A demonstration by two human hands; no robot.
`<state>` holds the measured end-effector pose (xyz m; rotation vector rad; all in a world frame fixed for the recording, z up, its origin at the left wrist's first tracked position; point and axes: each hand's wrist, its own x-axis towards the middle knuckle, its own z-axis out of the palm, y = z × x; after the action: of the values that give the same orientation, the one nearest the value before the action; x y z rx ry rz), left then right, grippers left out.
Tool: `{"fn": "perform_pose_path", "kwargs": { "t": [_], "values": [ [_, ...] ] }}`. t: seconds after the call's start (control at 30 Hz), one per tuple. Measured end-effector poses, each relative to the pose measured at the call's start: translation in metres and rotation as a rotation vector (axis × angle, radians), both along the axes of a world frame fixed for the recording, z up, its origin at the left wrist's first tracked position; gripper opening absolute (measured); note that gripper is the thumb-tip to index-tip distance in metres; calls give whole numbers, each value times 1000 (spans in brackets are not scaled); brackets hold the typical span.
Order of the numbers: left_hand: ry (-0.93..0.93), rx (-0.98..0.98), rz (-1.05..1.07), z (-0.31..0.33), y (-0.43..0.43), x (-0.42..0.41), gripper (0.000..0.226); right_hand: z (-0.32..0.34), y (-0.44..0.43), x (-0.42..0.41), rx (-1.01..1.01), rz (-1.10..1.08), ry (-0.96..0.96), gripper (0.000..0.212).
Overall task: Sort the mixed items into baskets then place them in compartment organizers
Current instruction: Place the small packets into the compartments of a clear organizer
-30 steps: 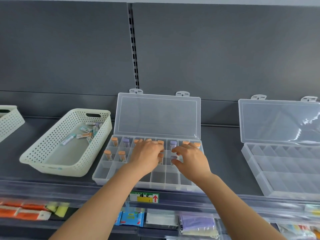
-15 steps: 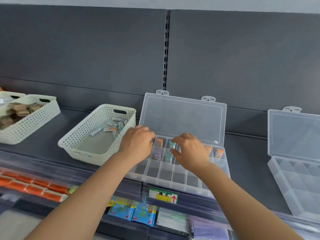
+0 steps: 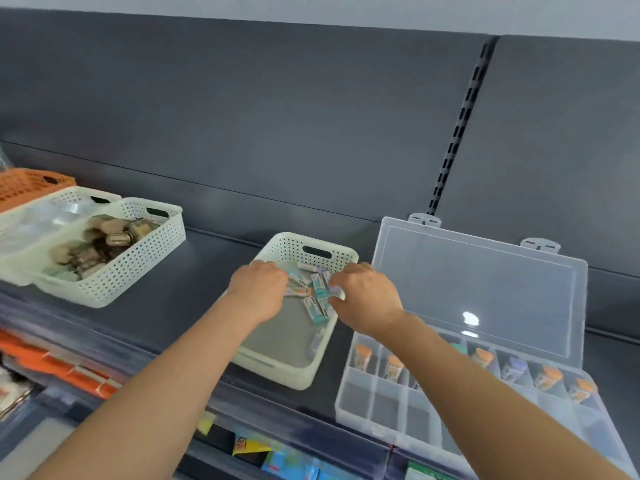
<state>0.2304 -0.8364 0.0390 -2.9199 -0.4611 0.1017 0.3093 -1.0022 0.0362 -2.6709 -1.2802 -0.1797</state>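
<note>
Moved from organizer [image 3: 381, 407] into basket [image 3: 277, 372]: left hand [image 3: 258, 289], right hand [image 3: 365, 296]; right pinches packet [image 3: 336, 293], left's hold unclear.

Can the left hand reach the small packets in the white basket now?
Probably yes: the left hand is down inside the open-topped basket, right beside the packets, and nothing lies between them.

Head camera looks down, close over the shelf [image 3: 197, 271].
</note>
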Motion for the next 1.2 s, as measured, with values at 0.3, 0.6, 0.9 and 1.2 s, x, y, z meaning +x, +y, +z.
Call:
{"fn": "perform_pose_path", "kwargs": {
  "t": [0.3,0.6,0.9,1.2],
  "values": [
    [151,-139,-73,-40,44,32,32,-28,83,13,-445,-154,58,34],
    [164,-129,-135,-49,48,46,30,-41,96,14,-464,-238,161,29],
    [-82,-392,-87,-35,46,37,5,-21,78,10,-45,-202,250,21],
    [-493,-790,-118,-7,-12,22,25,6,-9,-7,474,-247,248,25]
  ]
}}
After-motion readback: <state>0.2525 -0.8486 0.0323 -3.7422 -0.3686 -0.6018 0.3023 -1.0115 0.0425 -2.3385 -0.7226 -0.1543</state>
